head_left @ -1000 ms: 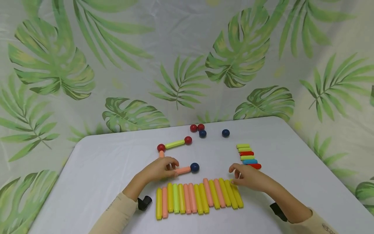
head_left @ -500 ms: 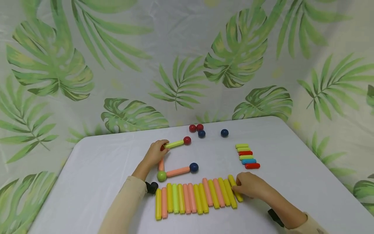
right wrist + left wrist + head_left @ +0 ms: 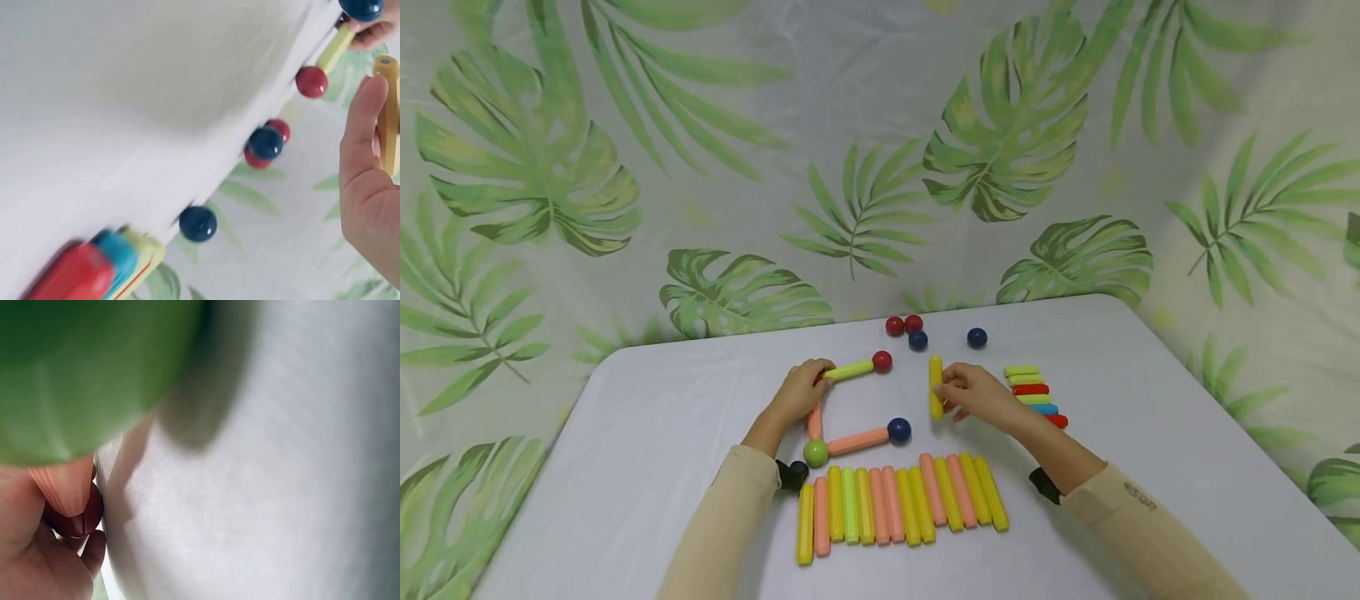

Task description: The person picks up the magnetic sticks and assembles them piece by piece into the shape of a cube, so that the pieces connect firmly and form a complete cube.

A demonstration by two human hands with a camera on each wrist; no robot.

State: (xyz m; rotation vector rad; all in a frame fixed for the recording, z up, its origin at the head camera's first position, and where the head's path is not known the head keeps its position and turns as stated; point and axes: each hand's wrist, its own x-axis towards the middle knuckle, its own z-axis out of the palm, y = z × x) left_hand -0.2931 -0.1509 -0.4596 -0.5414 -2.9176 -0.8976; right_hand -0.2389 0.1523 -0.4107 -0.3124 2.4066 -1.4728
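My left hand (image 3: 795, 392) grips the red ball (image 3: 84, 519) at the far left corner of a joined shape of sticks and balls. From that ball a lime stick (image 3: 850, 370) runs to another red ball (image 3: 882, 361). A pink stick (image 3: 65, 487) links it to the green ball (image 3: 816, 452) nearer the front, where a second pink stick (image 3: 859, 440) leads to a dark blue ball (image 3: 898, 430). Right of the shape, my right hand (image 3: 981, 396) pinches a yellow stick (image 3: 936, 387) between thumb and fingers, held upright above the table.
A row of long yellow, pink and lime sticks (image 3: 865, 506) lies along the front. Short coloured sticks (image 3: 1030, 389) are stacked side by side at the right, partly behind my right arm. Loose red balls (image 3: 895, 326) and dark blue balls (image 3: 977, 337) sit near the back edge.
The left hand has moved from the near pink stick to the red corner ball. My right hand has picked the rightmost yellow stick from the row and carried it up and left.
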